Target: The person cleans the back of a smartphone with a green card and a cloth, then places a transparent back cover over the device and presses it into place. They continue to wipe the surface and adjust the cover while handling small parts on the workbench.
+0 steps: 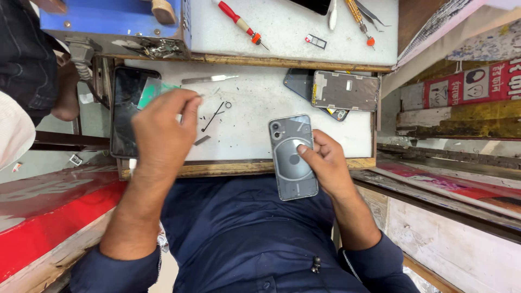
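Grey phone (292, 157) — right hand (325, 163) grips.

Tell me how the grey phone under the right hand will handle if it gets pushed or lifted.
The phone looks like a stiff, flat slab, so it should slide rather than roll or tip. Its glossy back shows reflections, so it is probably slippery. It overhangs the wooden edge of the work tray, with only the right hand steadying it, so a push toward the person could drop it.

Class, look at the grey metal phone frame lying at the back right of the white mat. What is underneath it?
Under the phone frame lies a dark phone part, with one corner sticking out to the left and an edge showing below. The rest is covered, so its kind cannot be told.
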`<state>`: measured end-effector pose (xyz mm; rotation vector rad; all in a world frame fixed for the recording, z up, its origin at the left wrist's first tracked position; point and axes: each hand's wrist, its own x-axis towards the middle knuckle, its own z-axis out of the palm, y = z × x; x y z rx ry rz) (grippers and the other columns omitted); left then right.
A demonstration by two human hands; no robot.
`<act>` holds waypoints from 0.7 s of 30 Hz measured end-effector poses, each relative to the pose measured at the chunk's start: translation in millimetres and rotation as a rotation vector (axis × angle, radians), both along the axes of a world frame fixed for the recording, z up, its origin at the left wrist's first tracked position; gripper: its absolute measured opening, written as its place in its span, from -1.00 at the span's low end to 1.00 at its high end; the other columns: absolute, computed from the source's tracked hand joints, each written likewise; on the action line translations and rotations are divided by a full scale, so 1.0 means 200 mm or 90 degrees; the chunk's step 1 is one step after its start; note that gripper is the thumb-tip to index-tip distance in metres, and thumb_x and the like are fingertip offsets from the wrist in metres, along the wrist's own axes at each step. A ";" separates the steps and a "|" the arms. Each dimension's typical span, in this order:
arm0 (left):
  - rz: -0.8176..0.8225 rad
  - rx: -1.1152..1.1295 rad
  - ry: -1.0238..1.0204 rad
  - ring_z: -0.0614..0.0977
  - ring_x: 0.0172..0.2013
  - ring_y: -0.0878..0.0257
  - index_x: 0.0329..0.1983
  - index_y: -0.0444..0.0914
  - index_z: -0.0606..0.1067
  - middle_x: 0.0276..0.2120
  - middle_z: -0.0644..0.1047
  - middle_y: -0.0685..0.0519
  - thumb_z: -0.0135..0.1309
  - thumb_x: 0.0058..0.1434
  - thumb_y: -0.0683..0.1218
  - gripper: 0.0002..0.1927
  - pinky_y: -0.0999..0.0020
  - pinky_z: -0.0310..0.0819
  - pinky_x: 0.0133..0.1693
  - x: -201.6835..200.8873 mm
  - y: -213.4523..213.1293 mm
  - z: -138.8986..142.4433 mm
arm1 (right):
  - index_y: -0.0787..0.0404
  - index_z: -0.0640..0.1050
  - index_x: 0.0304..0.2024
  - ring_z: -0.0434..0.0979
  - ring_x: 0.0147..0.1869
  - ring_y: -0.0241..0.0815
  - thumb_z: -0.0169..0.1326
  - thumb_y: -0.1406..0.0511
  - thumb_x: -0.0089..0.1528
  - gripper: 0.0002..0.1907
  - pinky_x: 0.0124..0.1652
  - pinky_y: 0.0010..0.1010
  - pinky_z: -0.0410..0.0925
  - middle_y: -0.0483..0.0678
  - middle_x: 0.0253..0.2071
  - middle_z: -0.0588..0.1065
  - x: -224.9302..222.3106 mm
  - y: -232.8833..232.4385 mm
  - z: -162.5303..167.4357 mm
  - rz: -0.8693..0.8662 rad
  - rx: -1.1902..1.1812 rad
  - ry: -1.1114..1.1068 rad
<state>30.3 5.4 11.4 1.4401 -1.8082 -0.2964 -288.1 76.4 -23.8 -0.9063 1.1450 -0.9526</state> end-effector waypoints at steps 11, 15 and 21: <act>-0.187 -0.036 -0.050 0.63 -0.17 -0.02 -0.23 -0.28 0.56 -0.23 0.62 -0.03 0.27 0.19 -0.23 -0.87 0.11 0.52 -0.11 -0.18 -0.18 -0.24 | 0.43 0.43 0.18 0.62 -0.10 -0.32 0.03 0.43 0.35 -0.65 -0.08 -0.50 0.49 0.04 -0.09 0.61 0.04 -0.08 -0.05 -0.041 0.011 -0.096; -0.222 -0.056 -0.061 0.62 -0.15 0.00 -0.24 -0.28 0.55 -0.21 0.62 -0.01 0.27 0.18 -0.23 -0.87 0.10 0.48 -0.04 -0.21 -0.21 -0.23 | 0.44 0.44 0.16 0.62 -0.11 -0.31 0.04 0.42 0.37 -0.68 -0.09 -0.48 0.49 0.04 -0.10 0.61 0.03 -0.08 -0.05 -0.038 0.016 -0.108; -0.236 -0.074 -0.052 0.64 -0.13 0.03 -0.24 -0.28 0.54 -0.20 0.62 0.02 0.27 0.17 -0.25 -0.86 0.12 0.48 -0.02 -0.19 -0.21 -0.18 | 0.43 0.44 0.17 0.61 -0.14 -0.33 0.04 0.41 0.37 -0.67 -0.13 -0.51 0.47 0.02 -0.14 0.62 0.03 -0.09 -0.07 -0.014 0.028 -0.099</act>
